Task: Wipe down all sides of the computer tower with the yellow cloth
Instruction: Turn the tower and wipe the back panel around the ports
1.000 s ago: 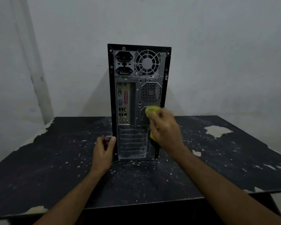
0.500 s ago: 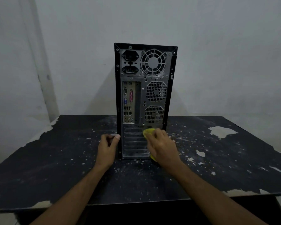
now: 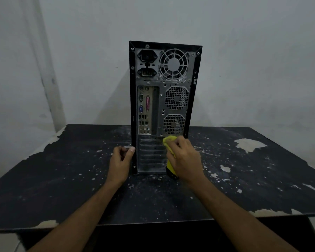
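Note:
The computer tower (image 3: 164, 91) stands upright on the table with its grey back panel, fan grille and ports facing me. My right hand (image 3: 185, 159) grips the yellow cloth (image 3: 168, 142) and presses it against the lower right of the back panel, beside the expansion slots. Part of the cloth hangs below the hand near the tower's foot. My left hand (image 3: 121, 160) holds the tower's lower left edge, thumb on the black frame and fingers curled round the side.
The black table (image 3: 62, 179) is worn, with pale chipped patches and specks all over. A larger bare patch (image 3: 249, 144) lies at the right. A grey wall stands close behind the tower.
My right hand has swept the cloth down from the lower vent to the bottom right of the panel. The left hand has stayed on the left edge.

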Motion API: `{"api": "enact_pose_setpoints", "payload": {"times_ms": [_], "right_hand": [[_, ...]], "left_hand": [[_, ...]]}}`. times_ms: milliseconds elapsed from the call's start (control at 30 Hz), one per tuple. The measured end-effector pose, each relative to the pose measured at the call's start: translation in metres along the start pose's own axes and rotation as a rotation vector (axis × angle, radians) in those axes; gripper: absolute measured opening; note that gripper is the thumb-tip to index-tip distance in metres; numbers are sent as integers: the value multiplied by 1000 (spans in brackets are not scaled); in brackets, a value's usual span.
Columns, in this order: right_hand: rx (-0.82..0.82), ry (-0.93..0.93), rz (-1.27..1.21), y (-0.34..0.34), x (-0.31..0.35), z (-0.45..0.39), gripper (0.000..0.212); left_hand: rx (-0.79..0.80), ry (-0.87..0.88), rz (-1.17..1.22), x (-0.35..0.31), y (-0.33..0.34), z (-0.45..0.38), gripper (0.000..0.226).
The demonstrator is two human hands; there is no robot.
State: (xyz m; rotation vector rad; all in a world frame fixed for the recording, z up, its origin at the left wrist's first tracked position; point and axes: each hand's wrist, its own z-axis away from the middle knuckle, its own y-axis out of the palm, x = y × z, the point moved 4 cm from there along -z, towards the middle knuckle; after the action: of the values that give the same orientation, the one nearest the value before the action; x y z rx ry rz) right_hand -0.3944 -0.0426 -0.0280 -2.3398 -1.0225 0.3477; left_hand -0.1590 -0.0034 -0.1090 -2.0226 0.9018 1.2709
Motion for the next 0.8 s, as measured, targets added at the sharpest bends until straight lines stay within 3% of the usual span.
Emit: {"api": "enact_pose_setpoints", "payload": {"times_ms": [133, 267, 567, 800], "right_hand": [[347, 50, 118, 31, 13, 41, 35], [521, 165, 127, 38, 20, 38, 15], [624, 150, 230, 43, 26, 40, 17], [448, -84, 38, 69, 68, 33, 13]], "left_hand": [[-1, 4, 10, -5, 0, 1, 39], [-3, 7, 3, -5, -1, 3, 41], [10, 30, -2, -8, 1, 3, 38], [21, 62, 28, -6, 2, 4, 56]]}}
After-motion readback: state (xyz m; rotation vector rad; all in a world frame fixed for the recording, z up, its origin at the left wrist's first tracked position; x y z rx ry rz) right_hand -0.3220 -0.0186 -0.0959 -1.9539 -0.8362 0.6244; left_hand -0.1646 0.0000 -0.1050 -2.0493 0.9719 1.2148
